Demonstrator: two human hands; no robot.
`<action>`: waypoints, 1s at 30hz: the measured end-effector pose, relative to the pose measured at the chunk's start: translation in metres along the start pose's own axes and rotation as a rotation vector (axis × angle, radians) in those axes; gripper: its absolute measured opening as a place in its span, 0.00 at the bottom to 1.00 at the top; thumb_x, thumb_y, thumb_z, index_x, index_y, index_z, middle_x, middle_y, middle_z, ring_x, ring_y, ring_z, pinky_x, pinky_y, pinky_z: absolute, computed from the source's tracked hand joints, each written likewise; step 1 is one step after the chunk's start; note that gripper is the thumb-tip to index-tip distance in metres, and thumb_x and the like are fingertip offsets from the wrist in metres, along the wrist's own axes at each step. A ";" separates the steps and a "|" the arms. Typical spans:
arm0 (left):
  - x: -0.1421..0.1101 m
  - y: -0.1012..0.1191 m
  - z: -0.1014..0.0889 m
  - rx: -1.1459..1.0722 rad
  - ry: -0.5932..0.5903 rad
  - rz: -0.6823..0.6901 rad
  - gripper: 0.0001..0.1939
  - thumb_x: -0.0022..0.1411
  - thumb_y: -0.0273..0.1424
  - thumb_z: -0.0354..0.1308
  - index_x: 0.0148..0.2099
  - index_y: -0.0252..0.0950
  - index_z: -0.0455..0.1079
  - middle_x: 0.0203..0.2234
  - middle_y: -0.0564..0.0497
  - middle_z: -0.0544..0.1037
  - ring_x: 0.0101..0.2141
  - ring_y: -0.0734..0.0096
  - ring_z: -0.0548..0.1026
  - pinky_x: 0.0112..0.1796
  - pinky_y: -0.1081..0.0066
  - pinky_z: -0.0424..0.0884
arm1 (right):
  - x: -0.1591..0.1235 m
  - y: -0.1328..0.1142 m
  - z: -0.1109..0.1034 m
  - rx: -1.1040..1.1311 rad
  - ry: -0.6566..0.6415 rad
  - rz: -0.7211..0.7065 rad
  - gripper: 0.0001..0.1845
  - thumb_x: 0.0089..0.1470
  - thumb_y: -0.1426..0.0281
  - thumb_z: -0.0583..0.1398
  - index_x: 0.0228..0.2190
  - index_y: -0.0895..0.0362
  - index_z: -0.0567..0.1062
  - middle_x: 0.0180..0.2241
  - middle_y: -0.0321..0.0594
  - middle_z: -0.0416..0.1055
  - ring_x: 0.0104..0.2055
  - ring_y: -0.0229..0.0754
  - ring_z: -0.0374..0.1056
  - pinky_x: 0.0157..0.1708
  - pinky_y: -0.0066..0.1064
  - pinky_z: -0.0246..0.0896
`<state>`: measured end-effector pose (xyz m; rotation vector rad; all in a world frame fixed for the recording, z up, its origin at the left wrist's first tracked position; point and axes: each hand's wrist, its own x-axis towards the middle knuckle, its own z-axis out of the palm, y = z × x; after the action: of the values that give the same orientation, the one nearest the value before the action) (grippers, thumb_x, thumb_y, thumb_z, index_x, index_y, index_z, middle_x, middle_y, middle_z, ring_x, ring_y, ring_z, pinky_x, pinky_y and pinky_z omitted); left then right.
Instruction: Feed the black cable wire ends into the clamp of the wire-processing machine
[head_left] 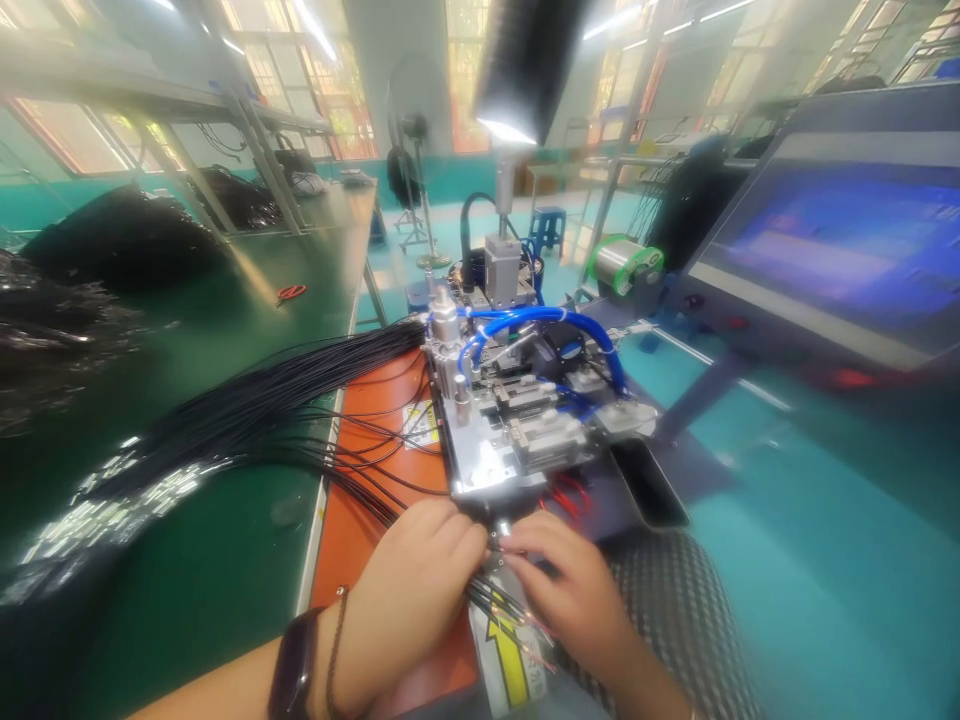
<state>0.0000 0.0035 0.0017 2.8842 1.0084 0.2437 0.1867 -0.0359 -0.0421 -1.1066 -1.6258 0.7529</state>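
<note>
My left hand (427, 565) is closed over several thin black cables (364, 490), palm down at the front of a bench-top machine (487, 465). Stripped cable ends (517, 610), some with copper-coloured and reddish wires showing, stick out below it toward my right hand. With thumb and index finger my right hand (566, 575) pinches a black cable close to a small metal part at the machine's front edge. The exact tip between those fingers is partly hidden. The two hands are close together, fingertips almost touching.
A large bundle of black cables (255, 400) lies across the green table (225, 540) and orange plate (375, 425). Blue hoses (555, 315) arch over the machine. A phone (651, 485) lies at right, below a solder-wire spool (626, 265) and a screen (847, 235). A lamp (525, 80) hangs above.
</note>
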 end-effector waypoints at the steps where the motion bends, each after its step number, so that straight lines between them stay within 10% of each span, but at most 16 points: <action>1: 0.000 0.001 0.001 -0.001 0.003 0.003 0.09 0.66 0.24 0.46 0.43 0.36 0.66 0.34 0.49 0.71 0.37 0.64 0.67 0.38 0.63 0.66 | 0.000 0.000 0.001 -0.003 0.026 -0.013 0.07 0.54 0.77 0.59 0.34 0.55 0.75 0.33 0.37 0.73 0.37 0.38 0.68 0.38 0.29 0.65; 13: -0.004 0.002 0.007 -0.087 0.147 -0.068 0.11 0.67 0.27 0.44 0.40 0.37 0.68 0.28 0.51 0.72 0.29 0.69 0.70 0.28 0.70 0.66 | 0.001 -0.007 0.008 -0.118 0.234 0.101 0.03 0.53 0.73 0.60 0.30 0.55 0.75 0.29 0.38 0.73 0.33 0.41 0.70 0.33 0.30 0.67; 22: 0.003 0.001 -0.016 -0.269 -0.144 -0.125 0.19 0.60 0.19 0.46 0.49 0.42 0.66 0.39 0.53 0.73 0.38 0.70 0.71 0.40 0.70 0.68 | 0.001 -0.008 0.008 -0.139 0.181 0.044 0.06 0.56 0.75 0.57 0.29 0.55 0.72 0.30 0.38 0.70 0.34 0.40 0.67 0.36 0.29 0.62; 30: 0.003 0.001 -0.005 -0.102 -0.139 -0.144 0.10 0.65 0.25 0.44 0.37 0.37 0.66 0.30 0.51 0.71 0.32 0.65 0.69 0.33 0.66 0.64 | 0.000 -0.007 0.009 -0.138 0.179 0.061 0.05 0.55 0.75 0.58 0.29 0.56 0.73 0.30 0.39 0.71 0.34 0.41 0.68 0.36 0.30 0.63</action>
<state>0.0016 0.0046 0.0070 2.6800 1.1361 0.0815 0.1766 -0.0381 -0.0392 -1.2891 -1.5151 0.5692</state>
